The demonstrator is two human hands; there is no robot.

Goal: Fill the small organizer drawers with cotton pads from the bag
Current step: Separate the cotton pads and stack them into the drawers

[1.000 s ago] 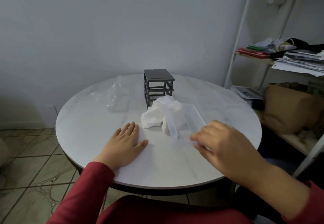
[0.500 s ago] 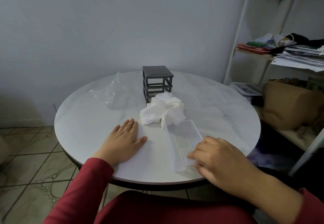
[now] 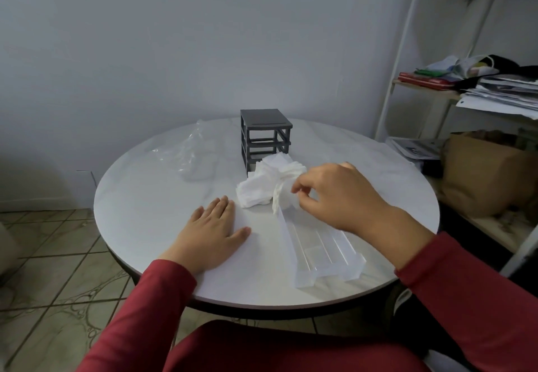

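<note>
We record a dark grey organizer frame (image 3: 265, 135) standing upright at the far middle of the counter (image 3: 163, 197), its slots open with the drawers out. White cotton pads (image 3: 259, 194) lie heaped against its front; the right hand (image 3: 340, 194) has a pinching grip on the heap's right edge. The clear drawers (image 3: 317, 250) lie lengthwise from heap to near edge; we cannot tell their number. The clear plastic bag (image 3: 193, 156) lies crumpled left of the frame.

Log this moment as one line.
right hand: pinching pads | left hand: flat on table | drawer: out on table, looks empty | bag: left of organizer
</note>
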